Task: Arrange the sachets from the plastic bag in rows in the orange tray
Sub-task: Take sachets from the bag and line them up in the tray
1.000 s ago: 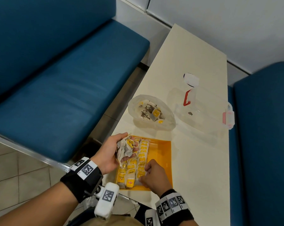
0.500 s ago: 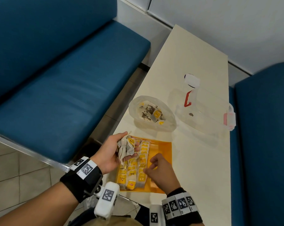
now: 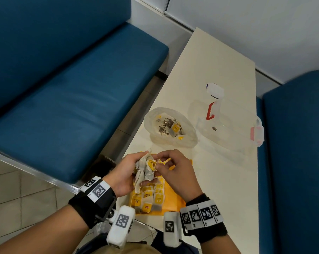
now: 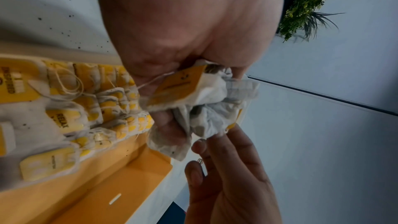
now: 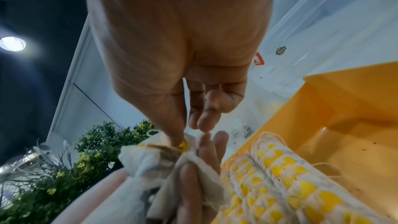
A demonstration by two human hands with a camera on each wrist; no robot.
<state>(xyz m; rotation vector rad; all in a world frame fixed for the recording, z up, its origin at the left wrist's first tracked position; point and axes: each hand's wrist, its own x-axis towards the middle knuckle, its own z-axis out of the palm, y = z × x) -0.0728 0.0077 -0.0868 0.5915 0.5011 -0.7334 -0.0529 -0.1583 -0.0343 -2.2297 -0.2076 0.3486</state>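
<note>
My left hand [image 3: 132,171] grips a crumpled bunch of white sachets [image 3: 144,172] with yellow tags, held just above the far left part of the orange tray [image 3: 174,199]. My right hand [image 3: 159,166] has come up against the bunch, and its thumb and fingertips [image 5: 175,140] pinch one sachet by its yellow tag [image 5: 183,144]. Overlapping rows of sachets [image 3: 149,197] fill the tray's left side; the right side is bare orange [image 4: 107,185]. The plastic bag [image 3: 170,128] lies beyond the tray with several sachets inside.
A clear plastic box [image 3: 228,125] with a pink latch and a white-and-red piece stands right of the bag on the cream table [image 3: 219,180]. Blue benches flank the table on both sides. The tray sits at the table's near left edge.
My right hand has lifted from the rows in the near part of the tray and moved up to the bunch in my left hand, where it now pinches a sachet.
</note>
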